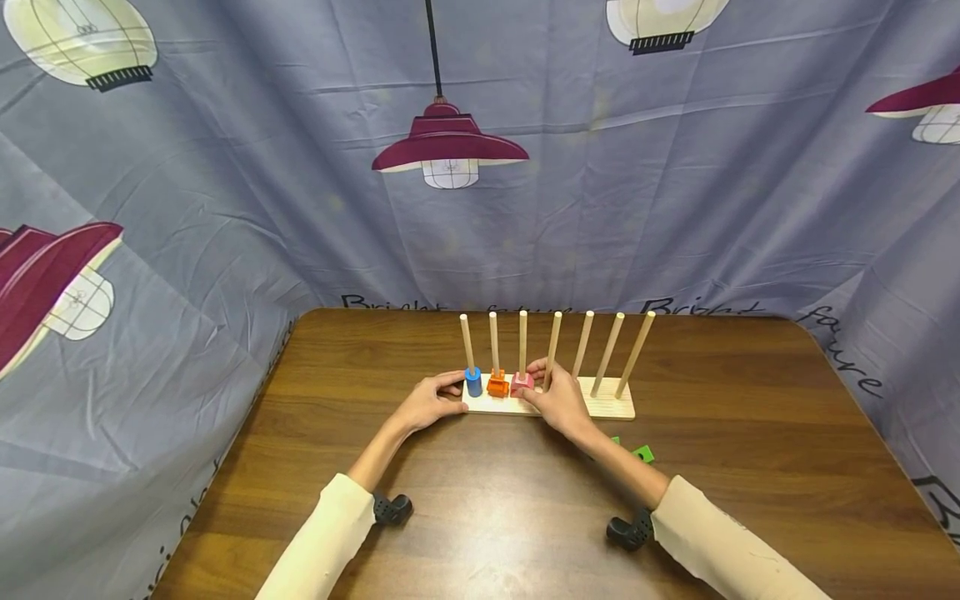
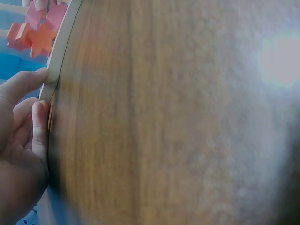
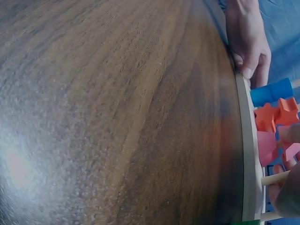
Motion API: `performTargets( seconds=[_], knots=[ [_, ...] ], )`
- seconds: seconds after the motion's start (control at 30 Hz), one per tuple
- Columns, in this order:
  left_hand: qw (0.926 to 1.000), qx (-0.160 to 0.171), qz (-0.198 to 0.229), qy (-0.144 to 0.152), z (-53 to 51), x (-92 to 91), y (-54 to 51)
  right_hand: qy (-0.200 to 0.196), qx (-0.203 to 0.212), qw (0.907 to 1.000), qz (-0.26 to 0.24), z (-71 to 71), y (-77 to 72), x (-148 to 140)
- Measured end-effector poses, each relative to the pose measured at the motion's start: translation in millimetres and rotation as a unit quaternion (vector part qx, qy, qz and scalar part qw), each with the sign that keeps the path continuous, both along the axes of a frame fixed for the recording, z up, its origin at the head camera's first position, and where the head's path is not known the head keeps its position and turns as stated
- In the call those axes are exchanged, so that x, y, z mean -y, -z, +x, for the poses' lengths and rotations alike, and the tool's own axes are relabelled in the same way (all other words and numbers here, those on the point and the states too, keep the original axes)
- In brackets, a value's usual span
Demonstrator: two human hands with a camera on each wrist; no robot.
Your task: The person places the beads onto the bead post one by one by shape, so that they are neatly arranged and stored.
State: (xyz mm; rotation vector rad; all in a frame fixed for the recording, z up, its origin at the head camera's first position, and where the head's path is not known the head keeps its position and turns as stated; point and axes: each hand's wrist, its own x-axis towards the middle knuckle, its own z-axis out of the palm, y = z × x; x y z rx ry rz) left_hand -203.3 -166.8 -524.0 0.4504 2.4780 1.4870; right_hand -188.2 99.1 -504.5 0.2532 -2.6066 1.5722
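A pale wooden peg board [image 1: 609, 408] with several upright pegs lies on the table in the head view. My left hand [image 1: 426, 405] grips its left end, thumb at the front edge. Blue cylindrical blocks [image 3: 273, 93] are stacked on the leftmost peg. Orange star-shaped blocks [image 2: 42, 41] sit on the second peg. At the third peg, my right hand [image 1: 562, 403] pinches a pink block [image 3: 292, 152] between thumb and fingers. Another pink block [image 3: 267, 148] is below it, against the board. The right fingers partly hide the pink blocks, and the fourth peg passes beside that hand.
Green blocks [image 1: 642, 454] lie on the brown wooden table [image 1: 360, 350] by the right forearm, which partly covers them. The pegs on the right carry no blocks. A grey curtain [image 1: 570, 217] printed with lamps hangs behind and beside the table.
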Motion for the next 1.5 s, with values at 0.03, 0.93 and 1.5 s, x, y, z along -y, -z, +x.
performTargets(
  seconds=[0.03,0.93,1.5],
  knots=[
    [1.0,-0.001,0.002,0.001,-0.1,0.0,0.1,-0.002,-0.002,1.0,0.002,0.2,-0.3,0],
    [0.9999,0.012,0.008,-0.002,1.0,-0.5,1.9,0.012,-0.069,0.9898,0.124,77.5,-5.6,-122],
    [0.9999,0.011,0.006,-0.002,2.5,-1.4,-1.2,0.024,0.033,0.9839,0.174,102.0,9.9,-150]
  ],
)
